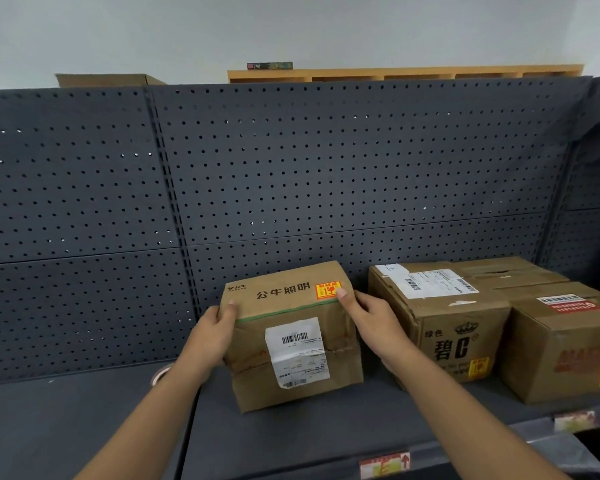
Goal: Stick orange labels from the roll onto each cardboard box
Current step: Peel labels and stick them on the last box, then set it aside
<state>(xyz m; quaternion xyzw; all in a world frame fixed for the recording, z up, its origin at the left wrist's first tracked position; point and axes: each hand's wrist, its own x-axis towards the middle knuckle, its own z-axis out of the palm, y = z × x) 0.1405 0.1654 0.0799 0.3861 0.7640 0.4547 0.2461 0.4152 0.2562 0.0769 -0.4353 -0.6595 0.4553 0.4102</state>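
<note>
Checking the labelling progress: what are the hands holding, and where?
Both hands grip the small brown cardboard box: left hand at its upper left edge, right hand at its upper right edge.

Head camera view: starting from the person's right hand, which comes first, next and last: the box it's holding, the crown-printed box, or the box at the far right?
Measured from the right hand:
1. Held box, at the centre; the hand grips its right edge.
2. Crown-printed box, just to the hand's right, on the shelf.
3. Far-right box, beyond the crown-printed one, at the picture's edge.
</note>
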